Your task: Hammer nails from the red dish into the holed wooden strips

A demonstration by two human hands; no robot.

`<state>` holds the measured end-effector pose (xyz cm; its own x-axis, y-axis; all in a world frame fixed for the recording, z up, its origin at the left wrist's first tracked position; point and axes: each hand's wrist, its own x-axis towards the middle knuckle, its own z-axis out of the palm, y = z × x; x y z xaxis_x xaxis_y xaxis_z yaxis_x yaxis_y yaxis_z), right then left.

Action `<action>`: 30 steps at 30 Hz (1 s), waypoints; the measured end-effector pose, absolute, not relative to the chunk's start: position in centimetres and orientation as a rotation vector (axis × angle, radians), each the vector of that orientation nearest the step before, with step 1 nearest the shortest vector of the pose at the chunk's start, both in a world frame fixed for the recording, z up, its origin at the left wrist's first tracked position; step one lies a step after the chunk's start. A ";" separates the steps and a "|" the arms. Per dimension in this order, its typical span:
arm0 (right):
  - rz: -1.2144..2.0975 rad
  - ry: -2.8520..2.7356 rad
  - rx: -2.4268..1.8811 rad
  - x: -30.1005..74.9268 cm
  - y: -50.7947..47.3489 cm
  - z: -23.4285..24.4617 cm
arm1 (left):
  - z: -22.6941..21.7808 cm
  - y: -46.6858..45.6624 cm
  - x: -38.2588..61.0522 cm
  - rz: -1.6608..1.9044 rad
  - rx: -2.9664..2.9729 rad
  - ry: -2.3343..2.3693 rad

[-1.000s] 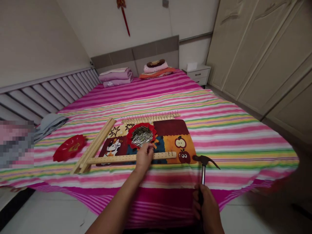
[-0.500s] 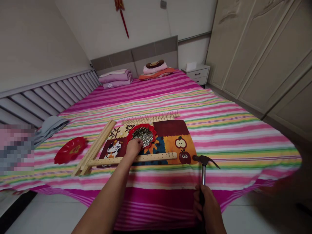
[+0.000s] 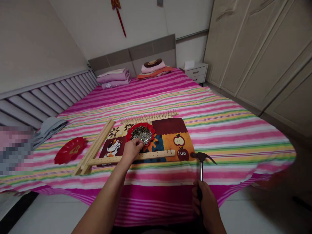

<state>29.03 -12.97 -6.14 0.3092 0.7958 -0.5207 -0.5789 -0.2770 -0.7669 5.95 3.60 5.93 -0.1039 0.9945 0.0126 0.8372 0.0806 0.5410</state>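
Shifting left across the striped bedspread [image 3: 226, 136], the left hand [image 3: 131, 151] is resting curled fingers on steel nails [image 3: 141, 135] in a red plastic dish [image 3: 140, 126] on a patchwork mat [image 3: 169, 126], any grip unclear, while the right hand [image 3: 206, 203] is clenching an upright hammer [image 3: 201, 165].

A home bedroom: a striped bed [image 3: 219, 136] is filling the frame, with wardrobe doors [image 3: 253, 48] and a bedside cabinet [image 3: 195, 73] standing upper right.

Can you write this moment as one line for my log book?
left hand: at nails in red dish | right hand: gripping claw hammer | below dish: wooden strip with nails standing in it
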 end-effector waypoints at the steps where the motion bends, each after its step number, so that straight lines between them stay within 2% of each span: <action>1: 1.347 -0.231 -1.286 29.0 -13.0 -6.1 | 6.1 3.1 6.3 0.592 1.800 1.966; 8: 1.344 -0.232 -1.278 29.0 -12.8 -5.8 | 6.5 0.9 7.7 0.315 1.867 1.948; 16: 1.352 -0.205 -1.284 29.1 -12.9 -5.4 | 4.7 0.5 8.6 0.064 2.090 1.991; 22: 1.349 -0.221 -1.296 29.0 -12.9 -5.5 | 2.7 0.1 8.4 0.226 2.169 1.961; 30: 1.351 -0.231 -1.286 29.0 -12.9 -5.2 | 0.0 -0.9 8.7 0.691 1.916 1.915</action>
